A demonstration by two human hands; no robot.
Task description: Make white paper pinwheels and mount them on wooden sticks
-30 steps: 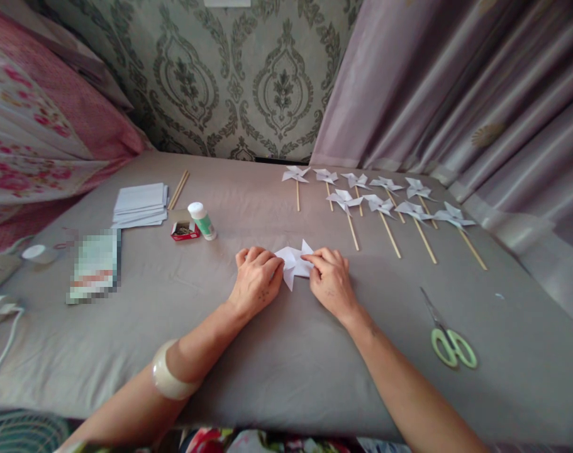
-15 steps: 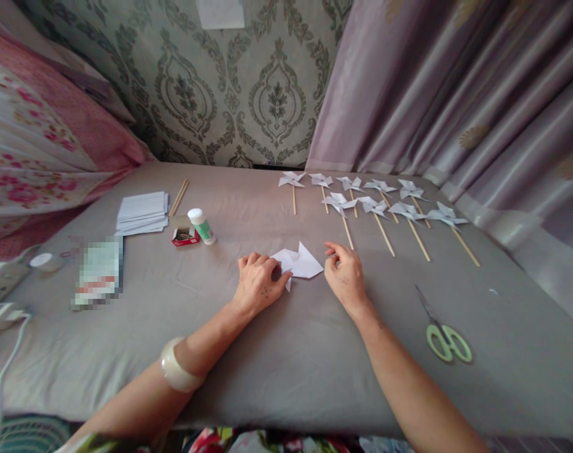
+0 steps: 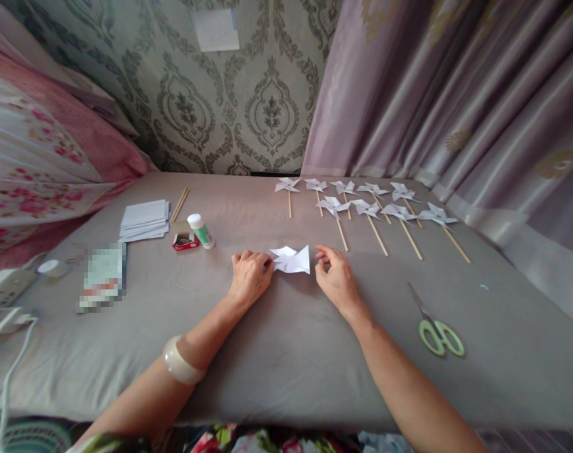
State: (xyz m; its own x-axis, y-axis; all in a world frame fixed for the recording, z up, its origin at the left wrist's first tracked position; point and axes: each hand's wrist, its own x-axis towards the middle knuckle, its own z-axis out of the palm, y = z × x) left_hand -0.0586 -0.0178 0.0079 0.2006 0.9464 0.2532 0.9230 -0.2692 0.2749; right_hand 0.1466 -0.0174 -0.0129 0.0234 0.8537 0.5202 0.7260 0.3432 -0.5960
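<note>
A white paper pinwheel head (image 3: 293, 260) with folded, pointed blades lies on the cloth-covered surface in front of me. My left hand (image 3: 251, 275) is closed at its left tip, fingers bent and pinching the paper there. My right hand (image 3: 336, 277) hovers just right of the pinwheel head, apart from it, with loosely curled fingers and a gap by the thumb; nothing shows in it. Beyond the hands, to the right, several finished pinwheels (image 3: 333, 206) on wooden sticks lie in two rows.
Green-handled scissors (image 3: 434, 333) lie right of my right arm. To the left are a glue stick (image 3: 200, 231), a small red box (image 3: 185, 241) of metal bits, wooden sticks (image 3: 179, 204), a paper stack (image 3: 144, 220), a blurred packet (image 3: 102, 277) and a power strip (image 3: 7, 289).
The pinwheel head has turned, and my left hand has shifted from over it to its left tip. My right hand has come away slightly from the paper. The view has tilted up a little.
</note>
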